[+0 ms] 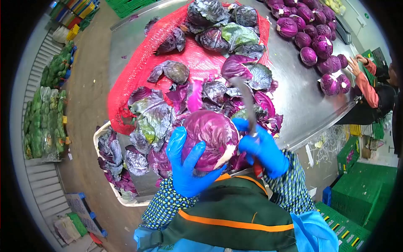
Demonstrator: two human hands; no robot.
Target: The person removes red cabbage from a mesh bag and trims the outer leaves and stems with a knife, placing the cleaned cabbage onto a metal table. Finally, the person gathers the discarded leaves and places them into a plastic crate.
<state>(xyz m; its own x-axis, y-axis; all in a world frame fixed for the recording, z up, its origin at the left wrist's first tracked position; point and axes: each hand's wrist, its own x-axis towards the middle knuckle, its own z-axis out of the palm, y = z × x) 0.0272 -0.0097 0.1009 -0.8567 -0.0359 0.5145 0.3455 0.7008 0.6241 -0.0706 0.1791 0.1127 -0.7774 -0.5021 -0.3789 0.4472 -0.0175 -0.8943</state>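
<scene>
My left hand [184,161], in a blue glove, has its fingers spread against the left and lower side of a large red cabbage [210,136]. At the cabbage's right side my right hand [264,149], also gloved in blue, is closed round the handle of a knife [247,103]. The blade points up and away and is blurred. A blurred purple leaf [194,96] stands above the cabbage. Loose outer leaves [155,115] lie beyond both hands, partly on a red mesh bag [138,75] that also has several dark cabbages [208,14] on it.
Trimmed cabbages [310,35] are piled at the back right of the metal table [294,105]. A white crate [121,199] with leaves stands at the left. A co-worker's hands [357,63] are at the right edge. Green crates [352,193] are stacked at lower right.
</scene>
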